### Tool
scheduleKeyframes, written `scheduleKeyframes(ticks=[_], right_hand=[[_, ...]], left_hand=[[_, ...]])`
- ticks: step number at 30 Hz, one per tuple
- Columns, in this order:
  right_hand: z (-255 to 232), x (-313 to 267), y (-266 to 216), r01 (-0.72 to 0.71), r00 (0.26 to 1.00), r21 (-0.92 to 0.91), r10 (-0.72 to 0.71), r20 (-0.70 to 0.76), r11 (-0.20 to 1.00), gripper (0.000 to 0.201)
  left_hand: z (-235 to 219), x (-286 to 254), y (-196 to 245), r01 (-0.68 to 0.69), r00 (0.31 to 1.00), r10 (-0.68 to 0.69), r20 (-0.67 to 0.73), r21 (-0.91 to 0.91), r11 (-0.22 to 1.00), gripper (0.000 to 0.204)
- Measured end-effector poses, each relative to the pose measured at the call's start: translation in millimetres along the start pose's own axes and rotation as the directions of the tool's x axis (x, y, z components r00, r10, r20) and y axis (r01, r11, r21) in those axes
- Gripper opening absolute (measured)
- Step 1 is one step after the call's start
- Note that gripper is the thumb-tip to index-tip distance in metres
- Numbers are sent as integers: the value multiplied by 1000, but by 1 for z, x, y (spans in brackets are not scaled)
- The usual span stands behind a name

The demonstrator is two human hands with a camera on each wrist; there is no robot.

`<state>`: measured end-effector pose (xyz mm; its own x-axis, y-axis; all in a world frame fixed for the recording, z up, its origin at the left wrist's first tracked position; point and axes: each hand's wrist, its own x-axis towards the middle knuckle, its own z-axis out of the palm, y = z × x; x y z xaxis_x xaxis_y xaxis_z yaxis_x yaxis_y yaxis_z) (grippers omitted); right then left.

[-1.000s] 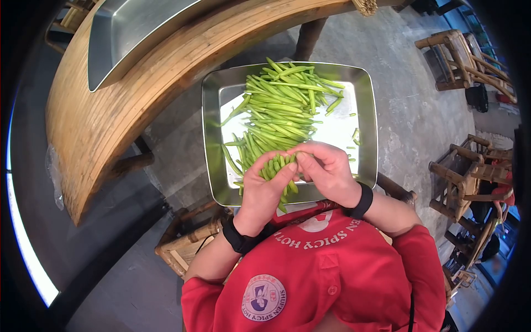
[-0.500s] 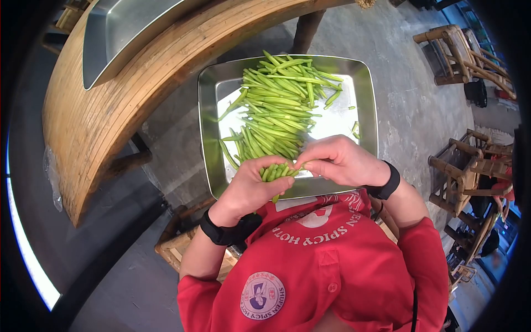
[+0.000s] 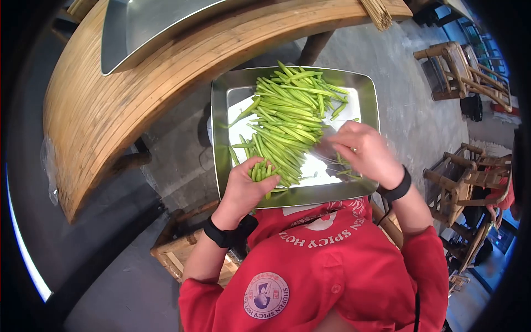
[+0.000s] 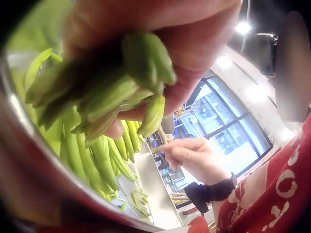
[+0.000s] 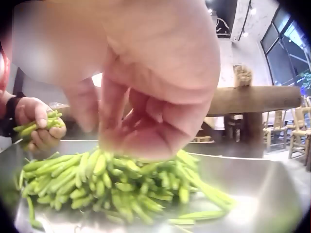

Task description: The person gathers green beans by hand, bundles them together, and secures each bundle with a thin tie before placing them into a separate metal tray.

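My left hand grips a small bunch of green beans at the tray's near left side; in the left wrist view the bunch's ends stick out past the fingers. Over the right part of the metal tray hangs my right hand, blurred, its fingers bent. Whether anything small lies between its fingertips cannot be told. A large pile of green beans covers the middle and left of the tray; the right wrist view has the right hand just above this pile.
Small green bits lie on the tray's right side. A curved wooden table bears another metal tray at upper left. Bamboo chairs stand at the right, and a wooden seat is close by at lower left.
My hands have separated: the right moved from beside the left hand's bunch to the right and away from the body. The left still grips its beans and sits slightly left of before.
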<state>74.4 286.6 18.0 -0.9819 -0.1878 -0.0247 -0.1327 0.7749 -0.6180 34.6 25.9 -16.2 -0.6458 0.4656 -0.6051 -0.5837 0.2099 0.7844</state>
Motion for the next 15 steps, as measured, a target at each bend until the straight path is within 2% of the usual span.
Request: scheduleKeyframes(ticks=[1, 3, 5, 7, 10, 12, 14, 15], right_hand=[[10, 8, -9, -23, 998, 28, 25, -56, 999, 12], [30, 27, -20, 61, 993, 36, -57, -106, 997, 11], [51, 42, -29, 102, 987, 26, -98, -127, 994, 10], [68, 52, -31, 96, 988, -122, -110, -107, 988, 14], [86, 60, -27, 103, 988, -209, -124, -93, 973, 12], [86, 61, -24, 127, 986, -226, -148, -77, 966, 11], [78, 57, -28, 106, 974, -175, -137, -179, 979, 9], [68, 53, -33, 107, 974, -180, -139, -177, 978, 9]], left_hand=[[1, 1, -4, -7, 999, 3, -44, -77, 997, 19], [3, 0, -7, -24, 995, 9, -99, -158, 987, 20], [6, -3, -7, 21, 990, -60, -124, -295, 955, 22], [7, -5, -10, -5, 992, -39, -124, -334, 943, 23], [8, -8, -10, -34, 992, -16, -125, -384, 923, 22], [8, -9, -10, -45, 994, -6, -109, -455, 889, 23], [7, -5, -11, -86, 991, 26, -132, -471, 878, 22], [8, -2, -9, -125, 986, 57, -154, -482, 867, 20]])
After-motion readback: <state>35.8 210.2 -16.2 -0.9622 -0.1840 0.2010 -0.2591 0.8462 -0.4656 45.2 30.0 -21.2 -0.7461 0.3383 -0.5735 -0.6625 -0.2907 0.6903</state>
